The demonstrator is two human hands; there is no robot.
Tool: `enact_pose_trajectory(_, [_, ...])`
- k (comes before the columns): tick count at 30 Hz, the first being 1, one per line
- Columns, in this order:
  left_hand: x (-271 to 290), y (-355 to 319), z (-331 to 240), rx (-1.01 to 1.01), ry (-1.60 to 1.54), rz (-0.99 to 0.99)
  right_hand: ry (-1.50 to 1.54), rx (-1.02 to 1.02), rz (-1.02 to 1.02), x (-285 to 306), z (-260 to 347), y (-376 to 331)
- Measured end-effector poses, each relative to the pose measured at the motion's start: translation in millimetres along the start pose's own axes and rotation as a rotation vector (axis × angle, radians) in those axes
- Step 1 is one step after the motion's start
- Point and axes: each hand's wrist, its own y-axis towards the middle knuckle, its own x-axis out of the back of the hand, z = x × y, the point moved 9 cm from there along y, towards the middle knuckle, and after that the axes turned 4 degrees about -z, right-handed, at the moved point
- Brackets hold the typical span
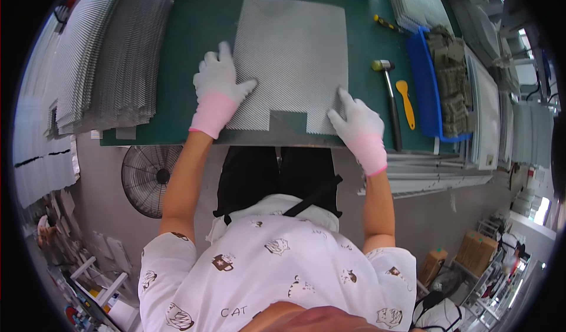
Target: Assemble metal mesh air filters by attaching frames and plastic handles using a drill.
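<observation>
A flat sheet of silver metal mesh (pixel 292 55) with a rectangular notch in its near edge lies on the green tabletop (pixel 191 22). At its left edge is my left hand (pixel 219 78), in a white glove with a pink cuff; the fingers are spread and the thumb reaches over the mesh. My right hand (pixel 358 120), gloved the same way, is at the near right corner, thumb and forefinger apart along the edge. Neither hand is wrapped around anything.
Tall stacks of mesh sheets (pixel 127 55) stand at the left. On the right lie a mallet (pixel 390 96), a yellow scraper-like tool (pixel 406 104) and a yellow-black screwdriver (pixel 386 23), beside a blue bin (pixel 433 90) of greyish-brown parts. A floor fan (pixel 147 178) stands below the table.
</observation>
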Motion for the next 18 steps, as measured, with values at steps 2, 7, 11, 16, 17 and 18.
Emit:
enact_pose_trajectory(2, [21, -5, -30, -0.31, 0.285, -0.212, -0.12, 0.094, -0.019, 13, 12, 4])
enact_pose_trajectory(7, [-10, -16, -41, -0.621, 0.029, -0.016, -0.11, 0.556, -0.157, 52, 57, 58])
enact_pose_trajectory(11, [-8, -16, -41, -0.581, 0.047, -0.017, 0.761, 0.524, -0.17, 108, 135, 189])
enact_pose_trajectory(16, [-9, -13, -46, -0.598, 0.014, -0.007, 0.247, 0.29, -0.695, 141, 146, 323])
enact_pose_trajectory(17, [-8, -13, -44, -0.595, 0.002, 0.0, 0.014, 0.141, -0.725, 146, 133, 337])
enact_pose_trajectory(18, [-10, -13, -34, -0.563, 0.001, 0.019, -0.045, 0.096, -0.633, 139, 131, 344])
